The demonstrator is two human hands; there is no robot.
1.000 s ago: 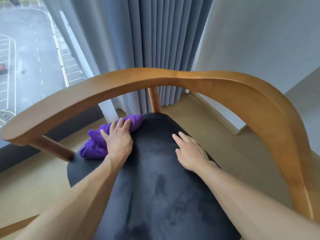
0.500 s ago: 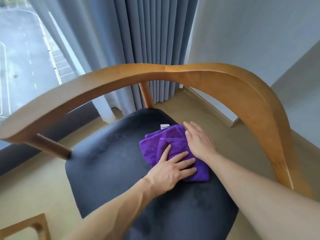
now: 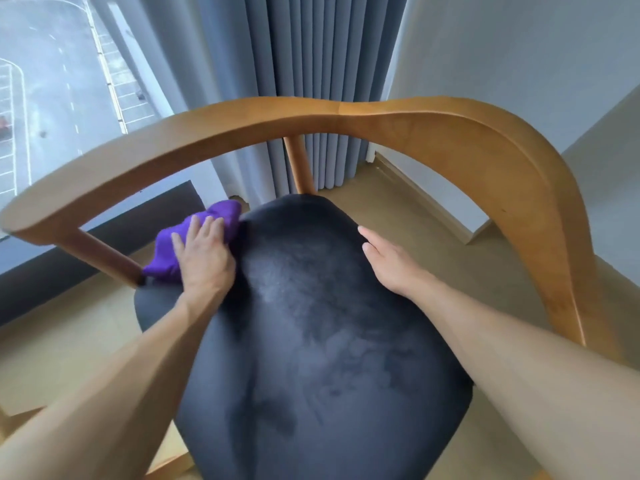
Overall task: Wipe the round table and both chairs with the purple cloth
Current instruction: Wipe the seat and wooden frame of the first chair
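Purple cloth (image 3: 207,233), soft and bunched, lies at the far left edge of the dark velvet chair seat (image 3: 311,341), under the left hand (image 3: 202,256), which presses it flat with fingers spread. Long overlapping strokes with even pressure would cover the seat best. The right hand (image 3: 388,261) rests open and empty on the seat's far right side.

I see soft daylight from the window (image 3: 52,98) at left, slight motion blur, and wide-angle bending at the edges.
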